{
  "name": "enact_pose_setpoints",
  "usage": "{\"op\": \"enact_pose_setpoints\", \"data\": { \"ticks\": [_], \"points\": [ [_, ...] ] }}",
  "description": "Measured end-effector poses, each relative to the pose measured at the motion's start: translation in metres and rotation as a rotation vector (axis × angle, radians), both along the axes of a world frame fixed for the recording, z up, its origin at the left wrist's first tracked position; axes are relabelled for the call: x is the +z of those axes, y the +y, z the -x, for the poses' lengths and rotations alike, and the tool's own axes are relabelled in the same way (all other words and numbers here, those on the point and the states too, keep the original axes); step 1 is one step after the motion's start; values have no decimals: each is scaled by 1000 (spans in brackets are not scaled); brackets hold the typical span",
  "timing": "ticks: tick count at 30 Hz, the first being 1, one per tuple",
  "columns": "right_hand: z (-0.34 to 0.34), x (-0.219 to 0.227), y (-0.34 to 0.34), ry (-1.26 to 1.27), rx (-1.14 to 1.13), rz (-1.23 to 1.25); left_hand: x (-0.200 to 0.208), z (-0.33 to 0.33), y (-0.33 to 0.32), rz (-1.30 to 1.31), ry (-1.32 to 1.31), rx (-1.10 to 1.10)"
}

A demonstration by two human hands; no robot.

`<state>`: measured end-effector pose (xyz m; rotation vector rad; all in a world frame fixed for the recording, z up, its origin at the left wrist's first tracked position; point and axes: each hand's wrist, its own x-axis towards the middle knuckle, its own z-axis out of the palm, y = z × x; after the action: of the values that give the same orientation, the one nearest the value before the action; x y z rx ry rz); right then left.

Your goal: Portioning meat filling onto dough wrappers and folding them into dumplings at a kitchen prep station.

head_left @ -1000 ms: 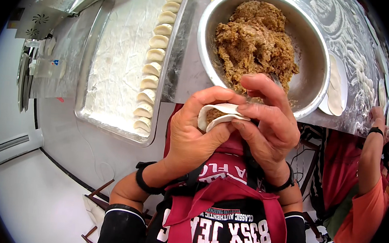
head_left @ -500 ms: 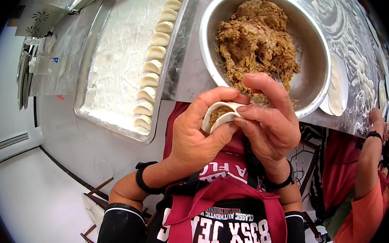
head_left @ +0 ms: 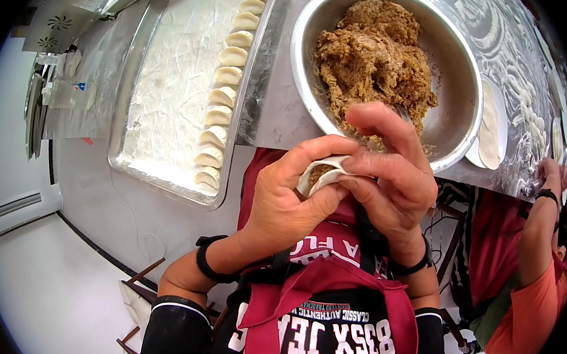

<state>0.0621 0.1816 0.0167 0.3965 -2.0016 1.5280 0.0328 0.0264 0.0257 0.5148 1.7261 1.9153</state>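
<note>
Between my two hands is a dumpling (head_left: 323,171), a white wrapper folded around brown filling. Its right end is pinched together, while filling still shows in the gap toward the left. My left hand (head_left: 292,187) curls around the left side, thumb below and index finger above. The thumb and index finger of my right hand (head_left: 392,175) press the right end of the wrapper; another finger sticks up over the bowl's rim. Just beyond my hands stands a metal bowl (head_left: 454,133) with a heap of brown filling (head_left: 378,52). A utensil is partly buried in it.
To the left lies a floured metal tray (head_left: 171,84) with a row of folded dumplings (head_left: 222,96) along its right side. Wrappers (head_left: 491,126) rest on a white plate right of the bowl. At far right a co-worker's arm (head_left: 539,228) reaches to the floury table (head_left: 520,82).
The wrapper's opening has narrowed, with more of its right end pinched together. My left index finger has come down slightly over the dumpling.
</note>
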Motion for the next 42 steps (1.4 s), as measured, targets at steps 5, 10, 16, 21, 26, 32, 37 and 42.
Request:
{"op": "enact_pose_setpoints", "data": {
  "ticks": [5, 10, 16, 21, 26, 32, 37, 42],
  "points": [
    [-2, -4, 1, 8, -16, -32, -5, 3, 3, -89, -98, -52],
    [-1, -3, 1, -17, -78, -106, -13, 4, 1, -298, -291, 29],
    [2, -8, 0, 3, -85, -115, -5, 2, 4, -94, -13, 62],
    [2, -6, 2, 1, -51, -124, -8, 3, 1, 0, 111, -5],
    [-3, -6, -2, -91, -27, -17, -10, 2, -1, -89, -41, -36],
    [-1, -6, 1, -53, -21, -18, -5, 3, 3, -46, -9, -44],
    [-1, -10, -1, -36, -69, -77, -18, 4, 3, -331, -392, -11],
    [0, -13, -1, -70, -71, -115, -19, 4, 1, -344, -434, 11]
  ]
}}
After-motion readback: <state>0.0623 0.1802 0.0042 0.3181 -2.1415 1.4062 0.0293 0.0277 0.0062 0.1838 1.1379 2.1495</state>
